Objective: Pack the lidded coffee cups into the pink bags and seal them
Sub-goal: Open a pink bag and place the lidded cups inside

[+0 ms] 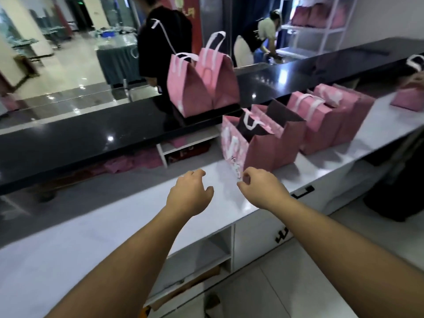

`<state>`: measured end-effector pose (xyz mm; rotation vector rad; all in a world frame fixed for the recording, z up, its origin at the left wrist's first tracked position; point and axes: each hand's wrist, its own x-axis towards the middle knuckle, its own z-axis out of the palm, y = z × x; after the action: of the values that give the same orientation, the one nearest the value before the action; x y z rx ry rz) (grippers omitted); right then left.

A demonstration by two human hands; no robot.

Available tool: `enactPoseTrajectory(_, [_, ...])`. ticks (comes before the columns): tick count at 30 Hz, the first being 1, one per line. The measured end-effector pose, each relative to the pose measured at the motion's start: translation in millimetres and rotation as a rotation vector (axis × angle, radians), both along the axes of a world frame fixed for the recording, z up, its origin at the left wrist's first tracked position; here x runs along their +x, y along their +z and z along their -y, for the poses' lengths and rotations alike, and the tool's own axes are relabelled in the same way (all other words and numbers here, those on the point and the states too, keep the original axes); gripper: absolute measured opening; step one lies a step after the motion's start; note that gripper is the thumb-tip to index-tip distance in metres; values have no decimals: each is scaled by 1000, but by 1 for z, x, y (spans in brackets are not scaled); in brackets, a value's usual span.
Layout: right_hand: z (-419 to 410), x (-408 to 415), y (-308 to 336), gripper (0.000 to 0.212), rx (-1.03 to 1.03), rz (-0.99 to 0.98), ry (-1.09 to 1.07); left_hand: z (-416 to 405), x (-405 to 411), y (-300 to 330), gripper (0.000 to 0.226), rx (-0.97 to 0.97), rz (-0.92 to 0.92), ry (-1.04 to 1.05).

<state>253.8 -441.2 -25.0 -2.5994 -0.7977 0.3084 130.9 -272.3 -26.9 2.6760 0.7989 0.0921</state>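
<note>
White surface (128, 216) runs under a raised black ledge (91, 134); shelving and other people in the bkgd. Both hands hover over the surface, holding nothing. Left hand (190, 193) has fingers loosely curled and apart; right hand (261, 189) has fingers loosely bent, thumb and index close together but nothing visible between them. Nearest pink bag (236, 148) stands open just beyond the right hand, mouth up, white ribbon handles (249, 121) drooping in. More pink bags (321, 118) stand in a row to the right, w/ two on the ledge (202, 88). No lidded cups visible, can't say where they are.

Handling, my guess: paper bag is light, stiff at the folds, creases easily and tips if nudged. Best to take it by the top rim or handles, w/ the other hand steadying a side wall. A filled cup would need to go in upright, gripped round the body, not the lid.
</note>
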Motion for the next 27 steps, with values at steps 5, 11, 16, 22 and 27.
enactPoseTrajectory(5, [-21, 71, -1, 38, -29, 59, -79, -27, 92, -11, 58, -72, 16, -86])
enactPoseTrajectory(11, [-56, 149, 14, 28, -26, 129, -146, -62, 188, -11, 61, -128, 16, -156])
enactPoseTrajectory(16, [-74, 200, 19, 33, 8, 173, -198, -87, 257, -17, 57, -138, 55, -139])
enactPoseTrajectory(22, [-94, 259, 11, 44, -52, 173, -191, -92, 311, -21, 42, -173, 42, -46])
enactPoseTrajectory(27, [-103, 305, -3, 45, -135, 218, -89, -96, 342, -22, 50, -212, -23, 38])
